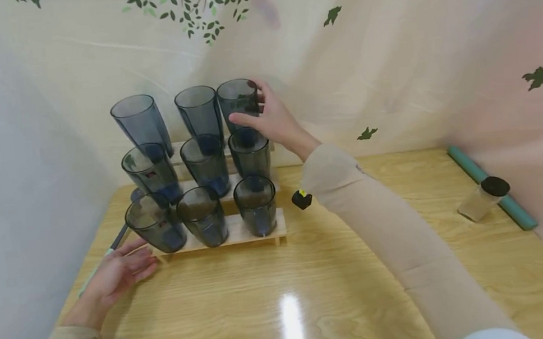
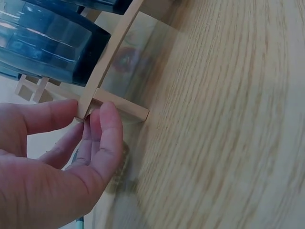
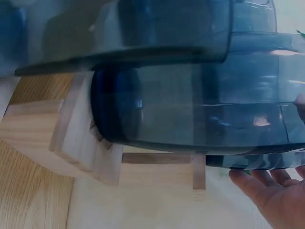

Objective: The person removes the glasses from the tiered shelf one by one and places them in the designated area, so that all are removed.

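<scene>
A three-tier wooden rack (image 1: 238, 230) bears several tinted drinking glasses, standing in rows of three. At its top right, my right hand (image 1: 275, 115) grips the back-row glass (image 1: 237, 97), thumb at the front and fingers around the far side. The right wrist view shows this hand (image 3: 281, 200) at the lower right, partly cut off by the frame edge. My left hand (image 2: 71, 157) pinches the front left corner of the rack (image 2: 112, 57) between thumb and fingers. Just above it leans the front-left glass (image 1: 156, 226).
A slim tool with a dark shaft and pale green handle (image 1: 109, 254) lies left of the rack. On the right side of the table (image 1: 368, 293) are a clear jar with a black lid (image 1: 481, 199) and a green roll (image 1: 492, 185). A patterned cloth (image 1: 391, 64) hangs behind.
</scene>
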Motion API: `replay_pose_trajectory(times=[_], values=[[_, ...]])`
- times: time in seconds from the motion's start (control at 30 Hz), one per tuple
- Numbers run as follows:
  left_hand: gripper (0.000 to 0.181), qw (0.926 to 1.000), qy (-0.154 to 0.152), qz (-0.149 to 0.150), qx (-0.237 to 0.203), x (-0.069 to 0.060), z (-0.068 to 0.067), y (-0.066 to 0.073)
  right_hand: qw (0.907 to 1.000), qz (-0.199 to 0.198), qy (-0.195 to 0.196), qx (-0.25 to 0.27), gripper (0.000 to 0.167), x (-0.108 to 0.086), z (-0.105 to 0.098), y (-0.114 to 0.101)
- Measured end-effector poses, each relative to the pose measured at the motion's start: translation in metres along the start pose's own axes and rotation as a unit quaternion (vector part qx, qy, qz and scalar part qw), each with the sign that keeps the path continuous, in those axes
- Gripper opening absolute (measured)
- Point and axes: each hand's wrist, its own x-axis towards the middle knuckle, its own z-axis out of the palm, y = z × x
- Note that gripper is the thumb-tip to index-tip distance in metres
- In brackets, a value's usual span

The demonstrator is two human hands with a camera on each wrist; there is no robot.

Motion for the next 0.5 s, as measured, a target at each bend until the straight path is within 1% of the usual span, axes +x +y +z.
replay_pose_trajectory(times=[0.1,0.2,0.33,0.5], values=[[0.034,1.0,0.005,-0.002,-0.003,0.001,0.001,-0.004,0.9999,-0.008,0.0,-0.014,0.093,-0.001,-0.001,0.002],[0.03,0.9996,0.025,-0.001,0.01,0.001,0.003,-0.003,0.9995,-0.016,0.001,-0.027,0.093,-0.001,-0.001,0.003],[0.028,0.9984,0.048,0.001,0.028,0.0,0.008,-0.001,0.9995,-0.017,0.002,-0.028,0.093,-0.002,-0.001,0.003],[0.028,0.9974,0.066,0.002,0.028,0.0,0.012,0.0,0.9995,-0.015,0.002,-0.029,0.094,-0.002,0.0,0.002]])
